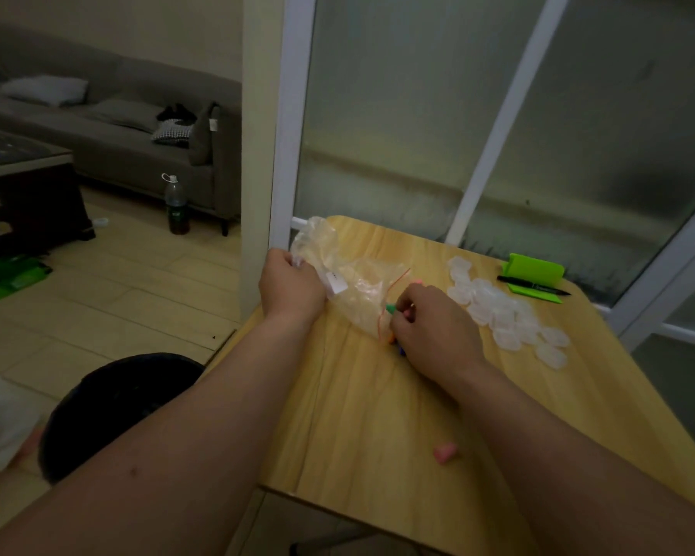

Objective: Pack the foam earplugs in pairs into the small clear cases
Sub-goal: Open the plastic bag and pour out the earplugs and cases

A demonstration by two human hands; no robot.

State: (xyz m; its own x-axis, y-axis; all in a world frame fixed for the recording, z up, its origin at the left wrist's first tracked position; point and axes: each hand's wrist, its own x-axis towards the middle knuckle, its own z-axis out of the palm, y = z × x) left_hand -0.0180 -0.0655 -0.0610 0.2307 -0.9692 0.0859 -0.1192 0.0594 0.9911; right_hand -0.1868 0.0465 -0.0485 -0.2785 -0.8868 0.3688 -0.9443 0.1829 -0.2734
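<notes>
A clear zip bag [352, 280] lies on the wooden table [362, 415]. My left hand [291, 284] grips its far end near the table's left edge. At the bag's red-lined mouth my right hand [434, 329] has its fingers curled round coloured foam earplugs [391, 310]; green, pink and blue bits show past the fingers. One pink earplug [445, 452] lies alone on the table near the front. Several small clear cases [502, 311] lie in a loose pile to the right of my right hand.
A green holder [535, 270] and a black marker [532, 286] lie at the table's far right corner. Frosted glass panels stand behind the table. A dark round stool [117, 403] is at the left, below the table edge. A sofa and a bottle stand farther off.
</notes>
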